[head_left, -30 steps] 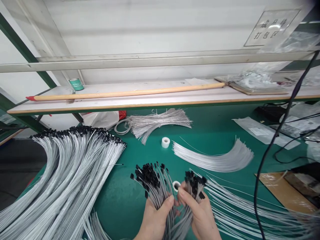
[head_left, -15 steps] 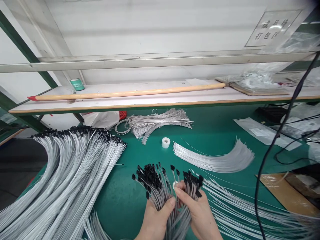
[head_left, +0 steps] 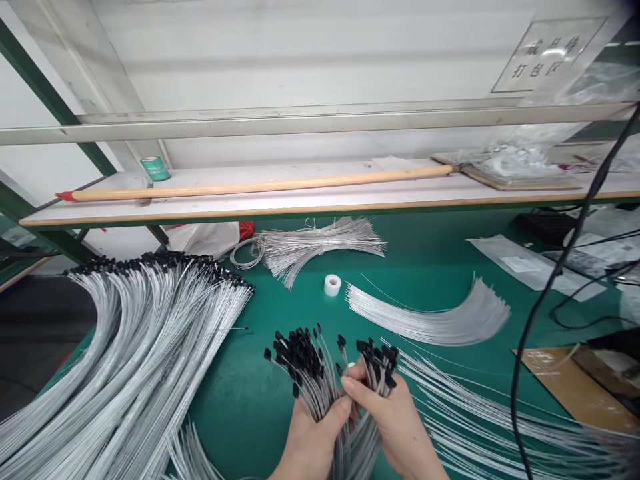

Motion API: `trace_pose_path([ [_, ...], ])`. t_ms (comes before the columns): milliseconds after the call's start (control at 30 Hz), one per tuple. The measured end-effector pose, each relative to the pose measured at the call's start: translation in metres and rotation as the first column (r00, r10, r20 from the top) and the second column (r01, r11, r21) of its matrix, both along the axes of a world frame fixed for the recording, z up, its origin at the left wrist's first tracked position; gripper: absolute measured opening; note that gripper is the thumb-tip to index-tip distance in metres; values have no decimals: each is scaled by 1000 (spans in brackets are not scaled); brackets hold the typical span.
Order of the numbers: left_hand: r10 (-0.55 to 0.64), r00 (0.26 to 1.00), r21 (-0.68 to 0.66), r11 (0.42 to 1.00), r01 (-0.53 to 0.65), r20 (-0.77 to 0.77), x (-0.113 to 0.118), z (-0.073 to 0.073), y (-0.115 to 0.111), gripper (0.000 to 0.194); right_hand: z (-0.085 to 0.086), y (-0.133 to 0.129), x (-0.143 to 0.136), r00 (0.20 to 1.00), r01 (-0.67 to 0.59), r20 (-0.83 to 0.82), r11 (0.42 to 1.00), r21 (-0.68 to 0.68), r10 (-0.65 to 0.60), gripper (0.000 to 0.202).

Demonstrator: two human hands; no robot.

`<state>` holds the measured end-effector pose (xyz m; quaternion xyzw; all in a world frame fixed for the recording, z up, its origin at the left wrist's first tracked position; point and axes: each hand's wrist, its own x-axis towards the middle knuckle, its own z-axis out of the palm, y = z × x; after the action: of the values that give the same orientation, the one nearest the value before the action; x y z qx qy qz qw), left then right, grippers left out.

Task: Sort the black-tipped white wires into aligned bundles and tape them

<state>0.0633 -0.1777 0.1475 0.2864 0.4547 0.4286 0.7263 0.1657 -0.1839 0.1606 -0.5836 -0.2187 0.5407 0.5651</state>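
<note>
Grasping grey black-tipped wires [head_left: 316,395]: left hand [head_left: 313,430] around fuller bundle [head_left: 303,357], right hand [head_left: 395,415] holding smaller bundle [head_left: 377,363], close together above green bench [head_left: 235,387]. Right hand has edged leftward; stray tips [head_left: 341,341] between bundles sit lower than half second ago, suggesting strands being sorted between them. Beyond: white tape roll [head_left: 331,289]; larger black-tipped wire pile [head_left: 165,333] at left, curved wire sheaf [head_left: 435,323] at right.

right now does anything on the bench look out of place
One black-tipped wire juts rightward from the large wire pile at left, its end over the green tabletop, while the other black ends cluster at the far edge.
</note>
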Motion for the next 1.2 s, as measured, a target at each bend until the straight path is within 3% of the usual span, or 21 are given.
trace_pose_path([
  [100,18,999,25,999,-19,33,-1,-3,1,44,3,-1,0,999,-9,-52,999,36,11,28],
  [233,17,999,-73,997,-21,-49,-2,-8,3,36,0,2,4,999,-42,-14,996,76,43,24],
  [333,-17,1000,-69,998,16,-12,0,-8,5,37,-6,8,7,997,-54,49,999,0,54,31],
  [467,-54,995,-88,994,61,84,4,-6,10,51,-5,13,6,982,-188,5,979,-76,189,33],
  [667,-96,990,-128,986,108,99,4,-4,21,52,-3,19,5,990,-121,-75,992,-28,119,31],
  [800,-48,988,-144,987,69,148,3,-4,23,50,-12,24,8,990,-138,-40,990,-19,138,31],
  [1067,75,993,-231,972,-52,92,0,-11,25,48,-20,27,12,984,-176,14,984,-3,176,26],
  [1200,66,998,-241,968,-62,6,-2,-19,29,33,-23,31,14,987,-159,-11,987,18,159,26],
])
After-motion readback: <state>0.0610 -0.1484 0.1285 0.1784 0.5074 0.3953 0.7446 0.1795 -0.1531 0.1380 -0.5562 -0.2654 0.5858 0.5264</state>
